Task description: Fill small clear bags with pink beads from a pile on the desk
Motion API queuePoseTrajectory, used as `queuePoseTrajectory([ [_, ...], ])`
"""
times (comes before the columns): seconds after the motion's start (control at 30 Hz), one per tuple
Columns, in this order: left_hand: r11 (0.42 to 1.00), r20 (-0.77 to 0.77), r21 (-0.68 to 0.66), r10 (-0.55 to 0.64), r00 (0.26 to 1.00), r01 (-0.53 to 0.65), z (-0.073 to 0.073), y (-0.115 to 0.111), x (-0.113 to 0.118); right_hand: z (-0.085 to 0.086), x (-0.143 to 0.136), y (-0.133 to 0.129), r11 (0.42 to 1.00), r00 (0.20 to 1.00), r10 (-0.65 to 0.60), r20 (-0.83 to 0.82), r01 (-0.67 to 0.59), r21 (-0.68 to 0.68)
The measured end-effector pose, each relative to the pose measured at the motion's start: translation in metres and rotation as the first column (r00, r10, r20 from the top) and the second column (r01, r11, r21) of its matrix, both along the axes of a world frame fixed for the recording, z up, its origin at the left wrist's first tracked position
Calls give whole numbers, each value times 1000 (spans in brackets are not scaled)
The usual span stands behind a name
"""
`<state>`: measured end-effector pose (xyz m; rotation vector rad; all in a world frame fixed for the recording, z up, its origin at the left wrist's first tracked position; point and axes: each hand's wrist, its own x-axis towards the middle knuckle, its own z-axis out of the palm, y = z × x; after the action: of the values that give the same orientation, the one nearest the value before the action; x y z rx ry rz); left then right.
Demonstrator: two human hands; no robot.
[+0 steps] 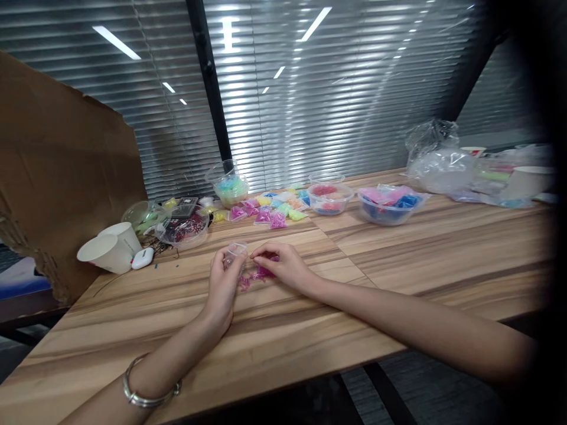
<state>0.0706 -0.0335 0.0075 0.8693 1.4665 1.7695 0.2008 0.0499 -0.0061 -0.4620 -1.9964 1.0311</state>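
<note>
My left hand (224, 274) is closed round a small clear plastic bag (236, 250), its mouth facing up. Close beside it, my right hand (283, 264) has its thumb and fingertips pinched together near the bag's opening. Whatever sits in that pinch is too small to make out. Small pink pieces (245, 283) lie scattered on the wooden table (283, 342) between and below the hands. A magenta heap (264, 271), partly hidden, rests under my right fingers.
Small bags of coloured pieces (278, 220) lie behind the hands. Clear tubs (390, 213) stand at the back, one dark-filled tub (183, 233) to the left. Paper cups (104, 254), a white case (142, 258) and a cardboard sheet (66, 153) occupy the left; plastic wrapping (440, 165) the right.
</note>
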Motion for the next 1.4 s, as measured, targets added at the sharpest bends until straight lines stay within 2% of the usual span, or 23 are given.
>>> queuePoseTrajectory([
  [0.17, 1000, -43, -11, -1, 999, 1, 1, 0, 0, 2, 0, 0, 997, 999, 3, -35, -5, -82],
  [0.33, 1000, -62, -7, -15, 998, 15, 1, -1, 0, 2, 0, -1, 997, 997, 29, -71, -34, -73],
  [0.5, 999, -72, -20, -38, 997, 36, 0, -2, 0, 2, 0, -1, 999, 998, 10, -61, -12, -37],
  [0.67, 999, -95, -19, -29, 995, 28, -1, 0, -1, 3, 0, 0, 998, 997, 6, -81, -11, -61],
  [0.9, 989, -103, -130, -82, 991, 69, 4, -5, 2, 1, -1, 3, 999, 990, -28, -136, 22, -49],
  [1.13, 990, -131, -128, -74, 989, 57, 2, -4, 0, -2, -1, 5, 998, 984, -53, -167, 48, -35],
  [1.4, 991, -121, -111, -82, 989, 69, 2, -5, 0, 0, 0, 2, 999, 981, -20, -193, 10, -49],
])
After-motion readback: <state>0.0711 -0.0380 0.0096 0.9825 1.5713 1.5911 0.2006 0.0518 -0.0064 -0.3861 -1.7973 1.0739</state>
